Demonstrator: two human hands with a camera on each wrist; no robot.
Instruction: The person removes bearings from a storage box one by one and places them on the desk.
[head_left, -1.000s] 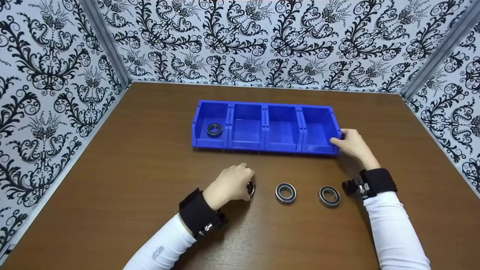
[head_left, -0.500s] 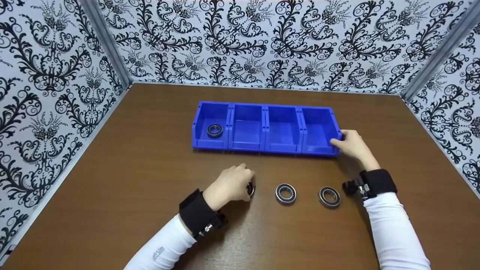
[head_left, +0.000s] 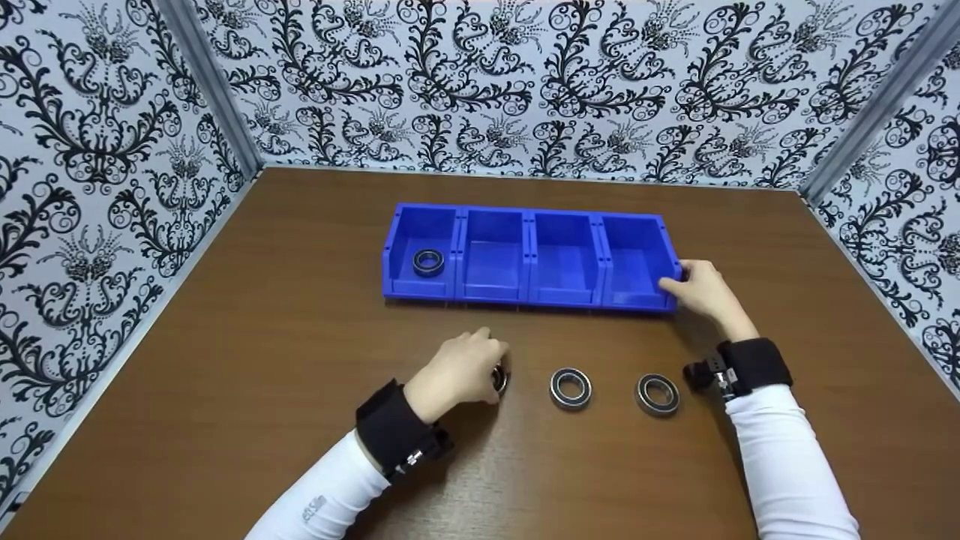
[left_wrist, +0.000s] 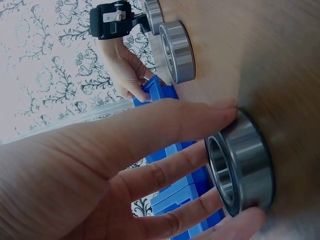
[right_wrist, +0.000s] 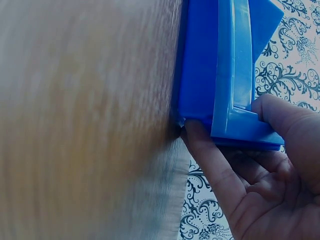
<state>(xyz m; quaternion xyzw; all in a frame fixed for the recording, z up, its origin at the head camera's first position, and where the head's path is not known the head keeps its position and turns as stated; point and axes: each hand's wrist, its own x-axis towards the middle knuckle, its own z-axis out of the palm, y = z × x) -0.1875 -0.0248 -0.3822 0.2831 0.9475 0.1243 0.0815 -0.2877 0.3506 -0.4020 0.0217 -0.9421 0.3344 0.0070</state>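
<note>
My left hand grips a ball bearing on the brown table, thumb on one side of its steel rim and fingers on the other. In the head view that hand hides most of the bearing. My right hand holds the right end of a blue four-bay bin, its thumb over the side wall and its fingers against the outside, as the right wrist view shows. Another bearing lies in the leftmost bay. Right of my left hand, two more bearings lie flat, a nearer one and a farther one.
The brown table is bounded by patterned panels at the back and both sides, with grey posts in the corners. Black straps with small cameras sit on both wrists.
</note>
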